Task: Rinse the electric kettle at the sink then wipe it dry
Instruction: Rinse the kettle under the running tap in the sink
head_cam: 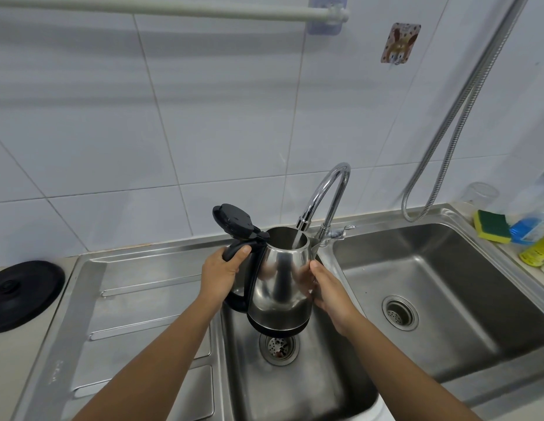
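Note:
A stainless steel electric kettle (281, 284) with a black handle and base hangs above the left sink basin (295, 390). Its black lid (234, 221) is flipped open and stands up. My left hand (220, 268) is closed around the black handle. My right hand (328, 291) presses against the kettle's right side, fingers on the steel wall. Water runs from the chrome faucet (325, 196) straight into the kettle's open mouth. The drain strainer (278, 344) shows just below the kettle's base.
A second basin (446, 284) lies to the right. The kettle's round black power base (25, 294) sits on the counter at far left beside the ribbed draining board (137, 314). A green-yellow sponge (492, 226), bottles and a glass stand at right; a metal hose (465, 104) hangs down.

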Available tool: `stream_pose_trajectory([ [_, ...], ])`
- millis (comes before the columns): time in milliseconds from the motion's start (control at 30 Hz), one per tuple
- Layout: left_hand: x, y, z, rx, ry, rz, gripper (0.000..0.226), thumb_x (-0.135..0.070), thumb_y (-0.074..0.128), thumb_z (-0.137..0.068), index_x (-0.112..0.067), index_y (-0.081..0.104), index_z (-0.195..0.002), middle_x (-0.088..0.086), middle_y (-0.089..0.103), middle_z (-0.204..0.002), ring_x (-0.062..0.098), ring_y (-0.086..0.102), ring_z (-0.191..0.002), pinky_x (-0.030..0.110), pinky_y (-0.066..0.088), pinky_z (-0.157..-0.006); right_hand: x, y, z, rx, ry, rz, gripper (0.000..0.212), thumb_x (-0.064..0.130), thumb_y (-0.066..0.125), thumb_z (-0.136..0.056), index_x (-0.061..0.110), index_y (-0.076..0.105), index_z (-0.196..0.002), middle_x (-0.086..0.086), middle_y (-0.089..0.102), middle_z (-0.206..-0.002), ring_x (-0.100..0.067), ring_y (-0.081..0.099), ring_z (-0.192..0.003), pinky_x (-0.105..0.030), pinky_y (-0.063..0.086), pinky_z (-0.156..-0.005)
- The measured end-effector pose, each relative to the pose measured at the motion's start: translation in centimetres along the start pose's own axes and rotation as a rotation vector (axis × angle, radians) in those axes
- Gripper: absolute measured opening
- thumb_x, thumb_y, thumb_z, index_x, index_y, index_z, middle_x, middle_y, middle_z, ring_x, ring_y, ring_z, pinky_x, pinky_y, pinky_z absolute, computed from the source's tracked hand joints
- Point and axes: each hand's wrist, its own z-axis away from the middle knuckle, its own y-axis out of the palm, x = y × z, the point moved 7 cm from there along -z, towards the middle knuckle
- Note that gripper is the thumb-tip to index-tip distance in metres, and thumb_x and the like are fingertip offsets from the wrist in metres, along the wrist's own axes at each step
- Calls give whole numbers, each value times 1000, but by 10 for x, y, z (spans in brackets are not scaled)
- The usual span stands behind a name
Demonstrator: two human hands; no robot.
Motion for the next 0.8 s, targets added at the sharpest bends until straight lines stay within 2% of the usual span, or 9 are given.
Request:
stream_pose_trajectory([
  [233,4,-1,-4,-2,-3,-12,44,-51,65,-86,-9,61,-73,1,60,-61,17,57,-60,29,43,-61,1,1,-2,7,10,1,40,44,38,-105,20,69,-95,2,74,-98,-7,68,-91,-29,50,-89],
  [333,4,-1,-4,-7,-8,-7,44,-51,66,-86,-9,62,-74,0,60,-60,16,57,-59,28,43,-60,1,1,-2,5,17,-3,41,44,38,-105,16,68,-99,2,74,-99,-10,67,-95,-32,49,-92],
  [400,4,-1,-4,-6,-9,-7,44,-51,66,-86,-9,62,-74,1,60,-60,16,57,-59,28,43,-60,3,2,-1,4,20,-10,39,44,39,-105,20,68,-97,2,74,-99,-11,66,-96,-33,49,-93],
  [600,2,1,-5,-11,-10,-12,40,-51,66,-86,-14,60,-71,0,59,-60,15,55,-57,26,40,-57,8,1,1,-10,1,-46,37,39,40,-106,19,69,-94,-4,73,-100,-17,65,-99,-45,46,-104],
  [800,2,2,-5,-15,-11,-3,38,-49,66,-86,-15,60,-69,-1,58,-59,15,55,-57,27,41,-58,9,1,2,-13,-5,-50,37,38,40,-106,17,68,-95,-2,73,-97,-18,65,-99,-39,49,-97],
])
